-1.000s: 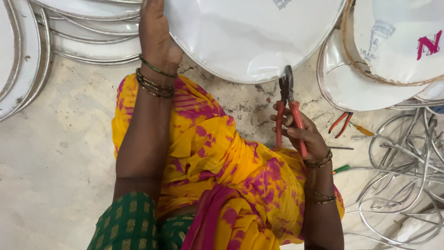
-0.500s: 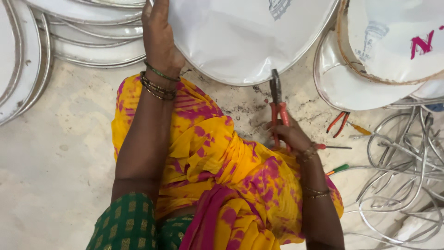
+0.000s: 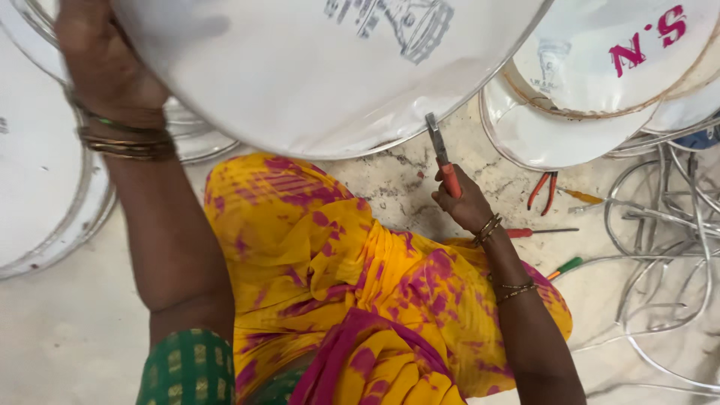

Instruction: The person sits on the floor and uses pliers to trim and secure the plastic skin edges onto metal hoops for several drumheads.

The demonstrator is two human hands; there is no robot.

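A big round white drum skin on a metal hoop fills the upper middle of the view. My left hand lies on its left part and holds it. My right hand is shut on red-handled pliers, whose jaws touch the skin's lower rim. Both wrists wear bangles. A yellow and pink cloth covers my lap below the skin.
More white drum skins are stacked at the left and upper right. Red-handled cutters, a red screwdriver and a green-handled tool lie on the floor at the right, beside several loose metal hoops.
The view has come closer. My right hand has raised the pliers from the lap area up to the skin's lower rim. My left hand stays on the skin.
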